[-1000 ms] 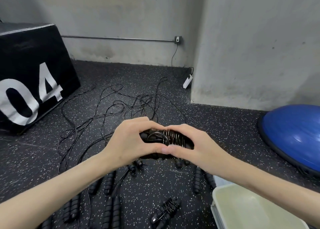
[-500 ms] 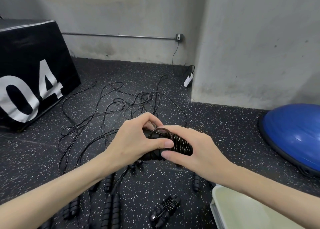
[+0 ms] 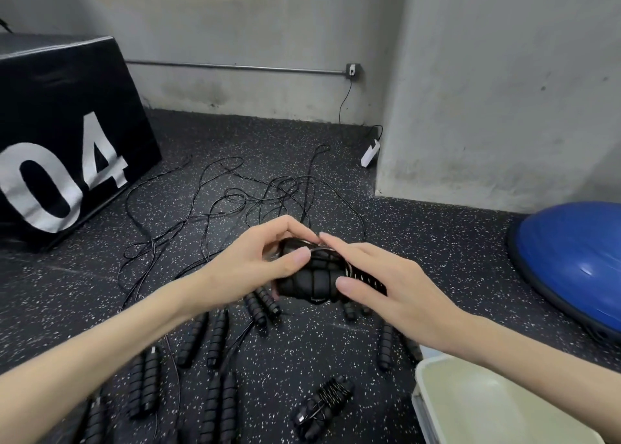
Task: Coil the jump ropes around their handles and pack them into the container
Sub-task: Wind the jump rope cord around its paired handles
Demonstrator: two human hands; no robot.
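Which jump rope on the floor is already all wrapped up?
The coiled jump rope lying just left of the pale container. Its cord is wound round its handles, while the other handles on the floor trail loose cords.

L hand (image 3: 255, 262) curled – R hand (image 3: 386, 285) gripping, fingers (image 3: 349, 284) bent

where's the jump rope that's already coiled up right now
In the head view, the coiled jump rope lies on the floor at bottom centre, just left of the pale container, below both hands.
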